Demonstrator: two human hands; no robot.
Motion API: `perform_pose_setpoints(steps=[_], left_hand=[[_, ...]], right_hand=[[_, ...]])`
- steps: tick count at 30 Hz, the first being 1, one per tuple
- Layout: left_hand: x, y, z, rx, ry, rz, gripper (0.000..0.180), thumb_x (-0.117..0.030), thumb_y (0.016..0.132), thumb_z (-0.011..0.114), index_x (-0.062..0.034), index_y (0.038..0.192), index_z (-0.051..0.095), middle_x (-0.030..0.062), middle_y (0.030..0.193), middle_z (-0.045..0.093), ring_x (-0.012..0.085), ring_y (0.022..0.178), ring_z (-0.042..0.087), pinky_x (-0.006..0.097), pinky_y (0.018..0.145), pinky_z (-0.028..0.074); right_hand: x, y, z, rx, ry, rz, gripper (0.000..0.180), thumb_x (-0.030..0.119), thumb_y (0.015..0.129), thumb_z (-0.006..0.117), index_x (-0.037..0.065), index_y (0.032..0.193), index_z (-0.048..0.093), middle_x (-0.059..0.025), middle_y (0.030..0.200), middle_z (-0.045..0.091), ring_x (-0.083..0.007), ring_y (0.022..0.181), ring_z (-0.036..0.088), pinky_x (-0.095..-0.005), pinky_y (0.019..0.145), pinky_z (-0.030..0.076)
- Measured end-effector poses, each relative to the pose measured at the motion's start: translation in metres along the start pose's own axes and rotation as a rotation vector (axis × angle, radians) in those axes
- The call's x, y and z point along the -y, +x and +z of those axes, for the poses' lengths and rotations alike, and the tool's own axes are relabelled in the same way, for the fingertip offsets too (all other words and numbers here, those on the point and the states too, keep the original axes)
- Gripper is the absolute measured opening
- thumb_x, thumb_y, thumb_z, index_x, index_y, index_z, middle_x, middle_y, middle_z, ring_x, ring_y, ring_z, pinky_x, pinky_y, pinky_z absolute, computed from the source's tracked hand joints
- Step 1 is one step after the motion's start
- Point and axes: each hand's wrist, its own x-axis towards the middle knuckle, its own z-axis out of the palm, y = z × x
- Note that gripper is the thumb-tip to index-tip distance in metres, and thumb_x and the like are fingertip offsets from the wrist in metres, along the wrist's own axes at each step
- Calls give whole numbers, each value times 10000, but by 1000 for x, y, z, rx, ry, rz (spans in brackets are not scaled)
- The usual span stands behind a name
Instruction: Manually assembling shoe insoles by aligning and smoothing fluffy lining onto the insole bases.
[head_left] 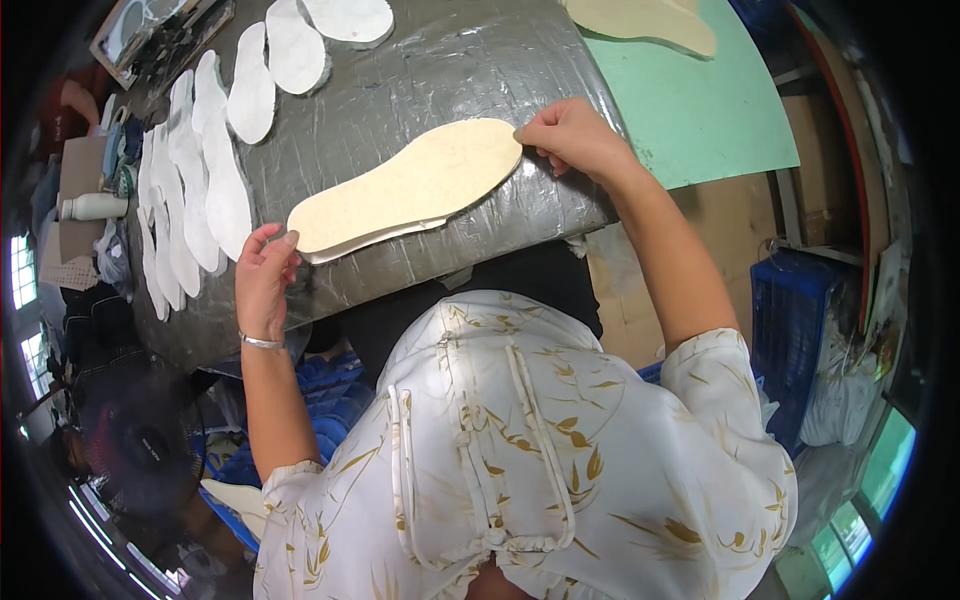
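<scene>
Both hands pinch one cream insole (410,185) lying on the grey table (420,70): left hand (265,280) at the heel, right hand (575,135) at the toe. Edges should probably stay aligned with the white insole (390,238) beneath.

Insole (410,185): cream-beige, flat, foot-shaped, matte fibrous face up. Lies diagonally on the silver foil-wrapped bench, heel end low at the person's left, toe end higher at the right. Sits stacked on a white insole (375,238), whose edge peeks out along the near side; the two are nearly aligned. Left hand (265,280) touches the heel end with thumb and fingertips. Right hand (575,135) pinches the toe end at its rim. Both pieces are flat, uncurled.
</scene>
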Motion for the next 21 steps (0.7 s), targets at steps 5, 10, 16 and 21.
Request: perform_pose_setpoints(steps=[5,10,16,21], left_hand=[[6,-1,-2,-11,11,-5,417,-152,827,764,-35,1150,528,17,821,653,70,670,563,197,540,382],[9,-1,-6,-22,10,-5,443,-150,819,766,-21,1168,526,41,849,660,84,689,584,205,540,391],[4,-8,3,7,-22,-34,451,-149,814,763,-8,1162,513,64,848,675,103,699,626,211,542,427],[12,-9,-1,39,-71,-30,397,-148,830,750,-49,1136,516,41,863,672,107,720,653,213,553,456]], right_hand=[[-1,2,1,0,-51,-12,227,215,784,725,22,701,640,-6,595,559,-82,464,489,-236,439,404],[1,1,5,-2,-46,-28,232,222,794,720,16,718,645,4,608,556,-74,506,501,-226,466,417],[1,0,6,-56,-147,12,207,227,802,714,35,740,666,17,633,564,-65,519,502,-223,473,424],[-2,2,5,-38,-117,11,216,243,824,724,58,732,659,32,621,551,-53,513,495,-208,471,430]])
